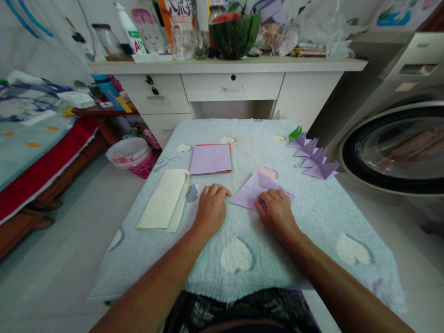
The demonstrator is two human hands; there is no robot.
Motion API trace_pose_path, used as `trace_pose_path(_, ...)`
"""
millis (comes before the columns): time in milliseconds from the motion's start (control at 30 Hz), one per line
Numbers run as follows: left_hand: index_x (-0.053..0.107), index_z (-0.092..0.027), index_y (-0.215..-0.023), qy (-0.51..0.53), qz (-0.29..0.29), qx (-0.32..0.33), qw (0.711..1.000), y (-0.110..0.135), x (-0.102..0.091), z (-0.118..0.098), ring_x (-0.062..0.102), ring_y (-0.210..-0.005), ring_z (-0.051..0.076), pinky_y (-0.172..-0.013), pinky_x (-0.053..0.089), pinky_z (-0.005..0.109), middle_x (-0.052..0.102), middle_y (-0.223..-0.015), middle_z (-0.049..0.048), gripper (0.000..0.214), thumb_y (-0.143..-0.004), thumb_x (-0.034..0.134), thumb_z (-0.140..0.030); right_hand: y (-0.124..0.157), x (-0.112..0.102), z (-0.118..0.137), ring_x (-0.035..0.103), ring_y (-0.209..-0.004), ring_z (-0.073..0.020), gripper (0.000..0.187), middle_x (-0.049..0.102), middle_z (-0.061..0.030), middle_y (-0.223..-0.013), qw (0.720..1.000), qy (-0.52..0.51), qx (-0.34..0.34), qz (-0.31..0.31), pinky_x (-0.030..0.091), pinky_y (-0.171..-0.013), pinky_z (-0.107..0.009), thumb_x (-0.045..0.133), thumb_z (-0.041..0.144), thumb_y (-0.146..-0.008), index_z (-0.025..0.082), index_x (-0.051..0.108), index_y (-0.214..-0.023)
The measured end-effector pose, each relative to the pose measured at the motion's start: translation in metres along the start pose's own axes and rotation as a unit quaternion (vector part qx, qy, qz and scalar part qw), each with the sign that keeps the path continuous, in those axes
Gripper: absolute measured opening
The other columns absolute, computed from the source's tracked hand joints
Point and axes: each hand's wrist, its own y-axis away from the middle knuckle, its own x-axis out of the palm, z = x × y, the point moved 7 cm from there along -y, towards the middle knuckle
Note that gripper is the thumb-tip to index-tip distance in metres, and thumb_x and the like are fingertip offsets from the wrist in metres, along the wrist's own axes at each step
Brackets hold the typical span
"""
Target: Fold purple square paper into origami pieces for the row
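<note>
A sheet of purple origami paper (pixel 252 186), folded into a triangle, lies on the cloth-covered table in front of me. My right hand (pixel 277 210) rests on its right part, fingers curled and pressed together, thumb at the near edge; what is under the fingers is hidden. To the left of the paper's corner, my left hand (pixel 212 206) lies on the cloth with its fingers bent inward, apart from the paper. A stack of square origami paper (pixel 211 159), purple on top with red and green edges showing, sits beyond my left hand.
Folded pale-yellow paper (pixel 164 199) lies at left. Several folded purple pieces (pixel 317 159) and a green one (pixel 295 133) line the right edge. A cabinet (pixel 232 85) bearing half a watermelon (pixel 234 37) stands behind, a washing machine (pixel 398 143) at right, a pink bin (pixel 142 166) at left.
</note>
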Motion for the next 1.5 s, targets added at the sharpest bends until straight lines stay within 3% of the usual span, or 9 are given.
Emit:
trace_pose_path(100,0.063,-0.019,-0.098,-0.059,0.006,0.09,0.994,0.008,0.0,-0.022,0.056,-0.096,0.023,-0.086,0.045,0.039,0.065,-0.1,0.0056,0.027,-0.087,0.044,-0.003,0.0,0.001,0.0,0.047,-0.089,-0.0242,0.011,0.062,-0.0073,-0.09,1.0,0.0,0.0,-0.004,0.028,-0.076,-0.034,0.058,0.026,-0.089,0.019,0.066,-0.089)
trace_pose_path(200,0.062,-0.018,-0.108,-0.105,0.064,0.218,0.968,0.026,0.013,-0.055,0.059,-0.102,0.022,-0.09,0.046,0.039,0.066,-0.111,0.0065,0.024,-0.094,0.044,-0.013,0.0,0.0,0.0,0.046,-0.089,-0.0244,0.009,0.061,-0.0071,-0.089,1.0,0.006,-0.001,-0.012,0.027,-0.076,-0.034,0.059,0.026,-0.088,0.019,0.066,-0.088)
trace_pose_path(267,0.057,-0.014,-0.12,-0.123,0.096,0.241,0.958,0.038,0.023,-0.068,0.056,-0.113,0.023,-0.098,0.043,0.037,0.063,-0.123,0.009,0.028,-0.096,0.044,-0.02,0.0,0.0,0.0,0.046,-0.09,-0.0246,0.009,0.062,-0.0072,-0.089,1.0,0.007,-0.002,-0.015,0.027,-0.076,-0.034,0.06,0.025,-0.088,0.019,0.066,-0.088)
trace_pose_path(367,0.049,-0.009,-0.132,-0.154,0.108,0.234,0.954,0.046,0.031,-0.075,0.046,-0.13,0.027,-0.108,0.037,0.039,0.053,-0.138,0.0134,0.046,-0.097,0.045,-0.039,0.0,-0.001,0.001,0.047,-0.09,-0.0245,0.009,0.062,-0.0072,-0.089,1.0,0.006,-0.003,-0.015,0.027,-0.076,-0.034,0.06,0.025,-0.088,0.019,0.066,-0.088)
trace_pose_path(500,0.047,-0.01,-0.135,-0.179,0.125,0.198,0.956,0.046,0.034,-0.069,0.044,-0.133,0.026,-0.111,0.034,0.039,0.052,-0.141,0.0131,0.055,-0.097,0.042,-0.048,0.0,-0.002,0.001,0.047,-0.09,-0.0247,0.009,0.062,-0.007,-0.089,1.0,0.008,-0.002,-0.016,0.027,-0.075,-0.034,0.06,0.025,-0.088,0.019,0.066,-0.089)
trace_pose_path(800,0.043,-0.011,-0.139,-0.17,0.156,0.164,0.959,0.047,0.037,-0.061,0.037,-0.14,0.025,-0.114,0.03,0.037,0.043,-0.149,0.0139,0.059,-0.097,0.038,-0.052,0.0,-0.002,0.002,0.047,-0.091,-0.0249,0.009,0.062,-0.0067,-0.09,1.0,0.009,0.001,-0.011,0.027,-0.076,-0.034,0.06,0.026,-0.088,0.019,0.066,-0.088)
trace_pose_path(1500,0.041,-0.013,-0.14,-0.14,0.14,0.147,0.969,0.048,0.032,-0.055,0.036,-0.141,0.026,-0.115,0.029,0.041,0.041,-0.151,0.0139,0.059,-0.094,0.043,-0.05,0.0,-0.001,0.001,0.047,-0.091,-0.0242,0.01,0.062,-0.0076,-0.092,1.0,0.01,-0.001,-0.003,0.027,-0.077,-0.034,0.058,0.026,-0.089,0.019,0.065,-0.09)
